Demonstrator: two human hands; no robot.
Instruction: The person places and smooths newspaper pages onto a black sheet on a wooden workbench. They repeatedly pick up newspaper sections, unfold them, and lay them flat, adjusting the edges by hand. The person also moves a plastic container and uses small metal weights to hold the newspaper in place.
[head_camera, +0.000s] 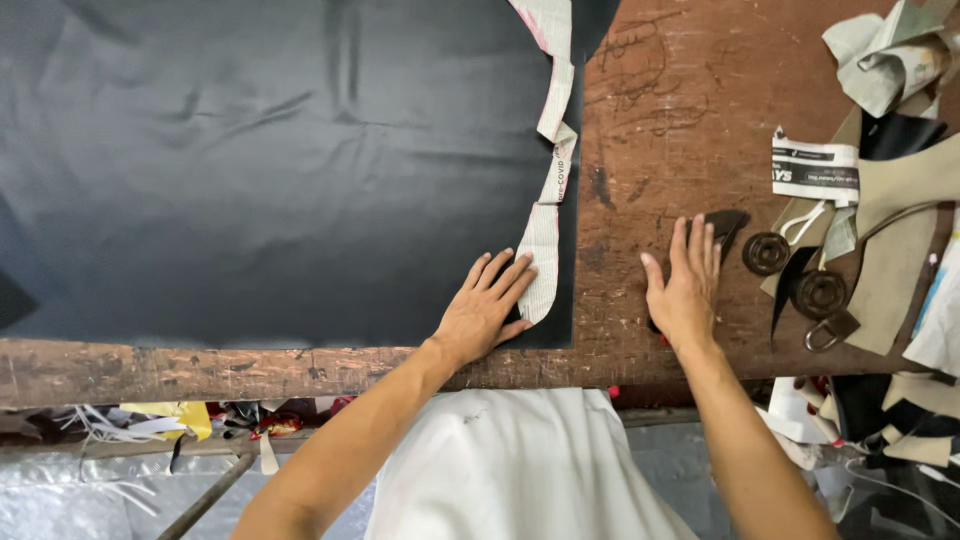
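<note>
A large black sheet (270, 160) of leather-like material lies spread over the worn brown wooden table (660, 110). A strip of newspaper pattern (545, 250) runs along the sheet's right edge. My left hand (485, 310) presses flat on the sheet's lower right corner, fingertips touching the newspaper strip. My right hand (685, 290) lies flat on the bare wood, fingers apart, its fingertips just reaching a small dark cut piece (728, 222). Neither hand grips anything.
Two round rusty weights (767, 253) (820, 294) sit right of my right hand among beige and black cut pieces (890, 260) and folded newspaper (815, 170). The table's front edge (200, 370) runs across the view; scraps lie below it.
</note>
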